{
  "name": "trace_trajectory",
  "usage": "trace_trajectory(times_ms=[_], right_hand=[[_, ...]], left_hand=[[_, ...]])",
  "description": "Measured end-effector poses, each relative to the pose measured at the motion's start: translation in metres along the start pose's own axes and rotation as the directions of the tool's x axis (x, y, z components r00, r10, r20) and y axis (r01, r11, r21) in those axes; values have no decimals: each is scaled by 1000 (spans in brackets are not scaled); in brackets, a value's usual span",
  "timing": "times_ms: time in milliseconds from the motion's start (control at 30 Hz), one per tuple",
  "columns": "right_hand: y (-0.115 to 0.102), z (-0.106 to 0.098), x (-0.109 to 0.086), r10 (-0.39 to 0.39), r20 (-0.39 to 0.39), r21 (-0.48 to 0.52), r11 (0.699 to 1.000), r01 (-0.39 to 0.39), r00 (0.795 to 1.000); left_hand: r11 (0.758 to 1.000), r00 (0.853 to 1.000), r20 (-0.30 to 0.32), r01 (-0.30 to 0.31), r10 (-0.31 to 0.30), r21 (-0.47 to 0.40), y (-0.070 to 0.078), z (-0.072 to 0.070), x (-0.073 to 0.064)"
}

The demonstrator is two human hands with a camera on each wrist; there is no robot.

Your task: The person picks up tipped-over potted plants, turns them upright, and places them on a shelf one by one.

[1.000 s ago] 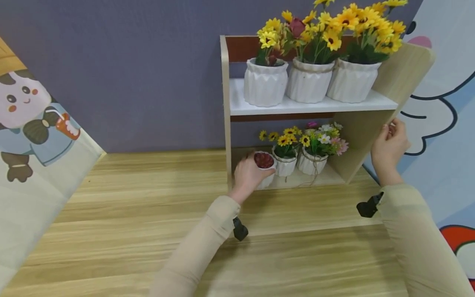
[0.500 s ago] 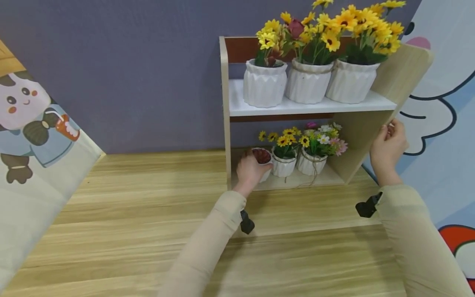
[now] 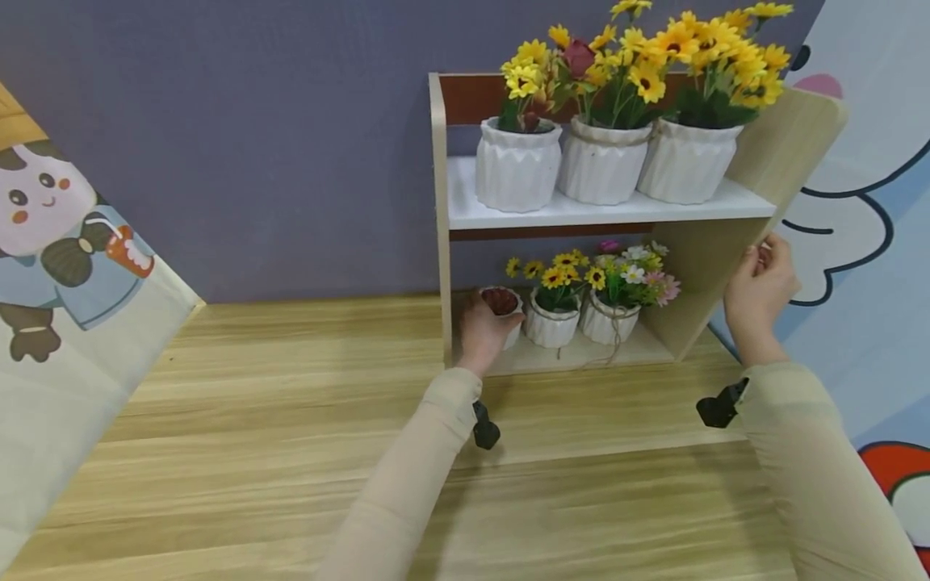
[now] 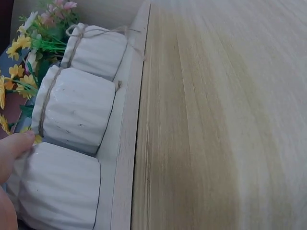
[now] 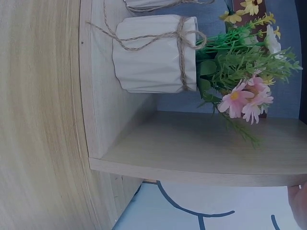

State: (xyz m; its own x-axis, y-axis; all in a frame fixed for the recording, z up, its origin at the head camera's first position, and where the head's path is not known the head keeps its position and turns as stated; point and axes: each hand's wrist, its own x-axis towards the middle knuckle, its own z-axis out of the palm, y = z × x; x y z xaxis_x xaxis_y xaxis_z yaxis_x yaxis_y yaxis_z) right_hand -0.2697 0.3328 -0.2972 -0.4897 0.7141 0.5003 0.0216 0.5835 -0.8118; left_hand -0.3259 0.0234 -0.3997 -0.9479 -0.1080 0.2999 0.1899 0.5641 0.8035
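Observation:
On the lower shelf, at its left end, my left hand grips a white ridged flowerpot with dark red contents at its mouth. The thumb lies at the pot's rim in the left wrist view, where the pot stands upright on the shelf board; the other fingers are mostly hidden. Beside it are a pot of small yellow flowers and a twine-tied pot of pink and white flowers. My right hand holds the front edge of the shelf unit's right side panel, fingers curled.
Three white pots with yellow flowers stand on the upper shelf board, above my left hand. The two-tier unit stands on a wood-grain table against a grey-blue back wall. Cartoon-printed panels flank both sides.
My left hand has pushed the red-topped pot back and left, deeper onto the lower shelf. A gap now shows between it and the middle pot. My right hand stays in place.

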Motion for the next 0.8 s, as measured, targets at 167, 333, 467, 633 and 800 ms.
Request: trace_trajectory(times_ms=[167, 333, 467, 633, 800], right_hand=[[0, 1, 1, 10, 13, -13, 1000, -10, 1000], [-1, 2, 1, 9, 16, -9, 1000, -9, 1000], [-2, 2, 2, 4, 12, -13, 1000, -4, 1000], [-3, 2, 2, 9, 16, -8, 1000, -9, 1000], [-2, 2, 1, 17, 14, -2, 1000, -17, 1000]], left_hand=[[999, 999, -27, -32, 33, 29, -2, 0, 1], [996, 999, -7, -48, 48, 81, -2, -3, 2], [996, 998, 6, -58, 58, 70, -2, -8, 1], [993, 996, 38, -89, 86, 77, 3, -14, -2], [976, 985, 29, -170, 167, 137, 8, -21, -8]])
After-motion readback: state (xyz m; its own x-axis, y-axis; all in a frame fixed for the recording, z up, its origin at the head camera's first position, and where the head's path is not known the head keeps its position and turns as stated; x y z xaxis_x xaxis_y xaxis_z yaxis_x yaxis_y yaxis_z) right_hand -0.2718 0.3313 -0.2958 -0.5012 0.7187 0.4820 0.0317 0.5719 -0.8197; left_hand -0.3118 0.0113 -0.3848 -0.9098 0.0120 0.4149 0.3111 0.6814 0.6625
